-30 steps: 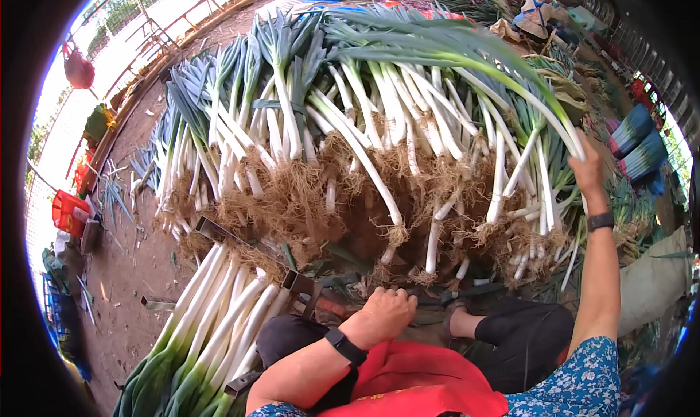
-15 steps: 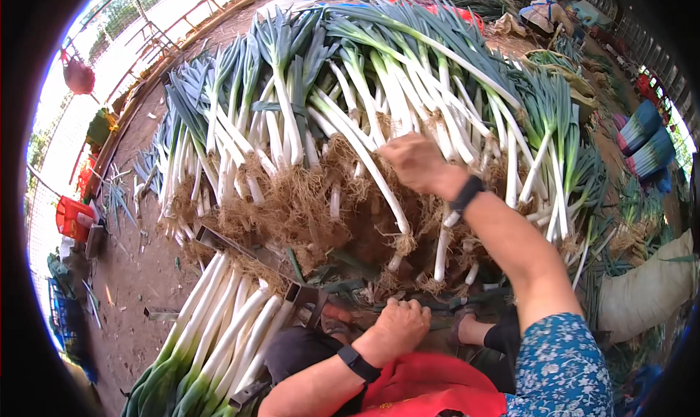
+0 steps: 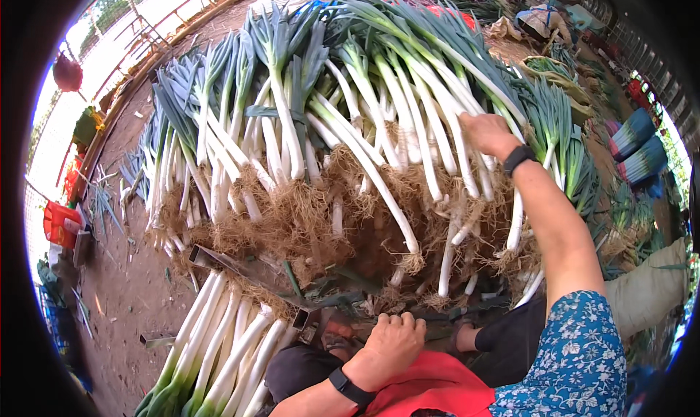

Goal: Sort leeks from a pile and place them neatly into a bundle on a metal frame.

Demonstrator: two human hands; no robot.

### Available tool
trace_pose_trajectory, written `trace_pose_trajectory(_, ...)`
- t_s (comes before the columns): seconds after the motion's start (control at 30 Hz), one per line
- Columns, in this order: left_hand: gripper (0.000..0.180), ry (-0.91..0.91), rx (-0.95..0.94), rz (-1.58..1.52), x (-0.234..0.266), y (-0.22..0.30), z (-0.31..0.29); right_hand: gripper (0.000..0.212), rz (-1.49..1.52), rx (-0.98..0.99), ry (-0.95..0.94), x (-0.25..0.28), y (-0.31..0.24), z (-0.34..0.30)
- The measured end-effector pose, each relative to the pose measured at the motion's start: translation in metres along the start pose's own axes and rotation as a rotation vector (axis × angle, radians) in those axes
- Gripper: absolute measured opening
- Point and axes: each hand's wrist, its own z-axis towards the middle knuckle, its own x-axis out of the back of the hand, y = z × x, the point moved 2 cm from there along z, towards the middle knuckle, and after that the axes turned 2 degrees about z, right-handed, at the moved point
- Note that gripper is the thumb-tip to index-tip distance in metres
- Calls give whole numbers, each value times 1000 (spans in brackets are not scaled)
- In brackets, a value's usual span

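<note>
A wide heap of long green onions, much like leeks (image 3: 281, 118), lies in front of me, with white shanks, blue-green leaves and shaggy brown roots toward me. My right hand (image 3: 490, 136) reaches into the right part of the heap. Its fingers are closed around a white green onion stalk (image 3: 468, 103), partly hidden by the hand. Over my lap, beside the red apron (image 3: 437, 384), my left hand (image 3: 394, 344) is curled closed, and nothing shows sticking out of it. At the lower left, more green onions (image 3: 219, 351) lie with their roots against a metal frame (image 3: 244, 271).
A pale sack (image 3: 649, 289) stands at the right. Blue-green bundles (image 3: 638, 143) lie farther right. A red container (image 3: 62, 224) stands by the fence at the left. Fallen leaves and loose stalks litter the brown soil (image 3: 124, 278).
My right hand has moved right and slightly up, from the middle of the heap to its right part. Some stalks there have shifted. My left hand stays closed over my lap.
</note>
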Motion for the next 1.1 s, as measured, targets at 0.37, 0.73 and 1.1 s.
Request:
trace_pose_trajectory(0.37, 34, -147, 0, 36, -3, 15, -7, 22, 38, 103, 113, -26, -111, 11)
trace_pose_trajectory(0.73, 43, -120, 24, -9, 2, 5, -17, 20, 52, 63, -99, -53, -47, 30)
trace_pose_trajectory(1.1, 36, -159, -10, 53, 2, 7, -12, 30, 1585, 55, -3, -35, -29, 30)
